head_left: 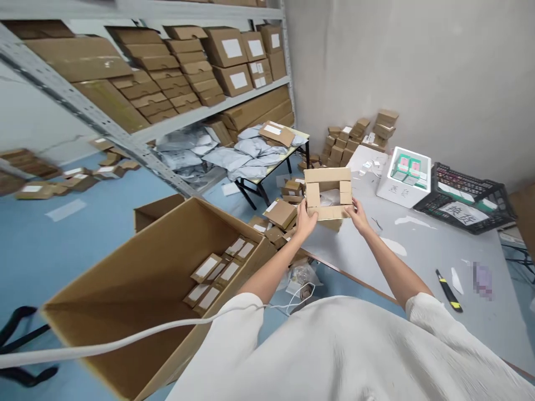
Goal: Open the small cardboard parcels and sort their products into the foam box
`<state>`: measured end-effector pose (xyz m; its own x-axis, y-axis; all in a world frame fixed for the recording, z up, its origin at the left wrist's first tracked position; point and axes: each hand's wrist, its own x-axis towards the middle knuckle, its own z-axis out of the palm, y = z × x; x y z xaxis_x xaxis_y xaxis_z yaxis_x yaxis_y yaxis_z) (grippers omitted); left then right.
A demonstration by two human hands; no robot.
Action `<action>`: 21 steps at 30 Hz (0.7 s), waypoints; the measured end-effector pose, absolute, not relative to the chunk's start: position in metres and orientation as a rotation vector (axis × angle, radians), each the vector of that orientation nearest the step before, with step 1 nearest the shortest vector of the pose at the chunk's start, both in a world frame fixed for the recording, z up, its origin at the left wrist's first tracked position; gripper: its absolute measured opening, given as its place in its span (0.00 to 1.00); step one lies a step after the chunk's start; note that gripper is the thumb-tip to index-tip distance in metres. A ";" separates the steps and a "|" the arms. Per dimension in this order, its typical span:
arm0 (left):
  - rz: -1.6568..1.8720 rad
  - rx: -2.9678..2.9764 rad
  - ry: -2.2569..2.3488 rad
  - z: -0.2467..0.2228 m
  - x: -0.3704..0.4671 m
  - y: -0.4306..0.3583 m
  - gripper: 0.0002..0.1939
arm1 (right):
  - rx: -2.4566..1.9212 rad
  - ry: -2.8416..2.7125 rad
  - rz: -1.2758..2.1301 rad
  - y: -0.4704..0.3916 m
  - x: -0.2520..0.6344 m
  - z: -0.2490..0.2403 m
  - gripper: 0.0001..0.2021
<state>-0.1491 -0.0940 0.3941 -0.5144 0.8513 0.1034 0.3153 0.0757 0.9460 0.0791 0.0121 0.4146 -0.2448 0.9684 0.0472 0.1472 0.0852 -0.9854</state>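
Note:
Both hands hold a small brown cardboard box [330,213] above the near left edge of the grey table [359,250]. Its flaps stand partly folded around a square opening, and something pale and clear shows inside. My left hand [306,219] grips the left side, its thumb at the lower left corner. On the lower right corner is my right hand [358,215], thumb on the front flap. Left of my arms stands a large open carton [137,267] with several small labelled boxes [215,278] in it.
A yellow-black cutter [449,291] lies at the right of the table, behind it a white foam box [403,181] and a black crate [463,195]. Metal shelves [167,123] hold cartons. A white cable [146,336] crosses the lower left. Boxes [281,214] are heaped beside the table.

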 end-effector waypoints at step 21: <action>1.199 1.002 1.903 0.296 -0.321 -0.096 0.37 | -1.314 -1.824 1.237 0.052 -0.081 0.324 0.34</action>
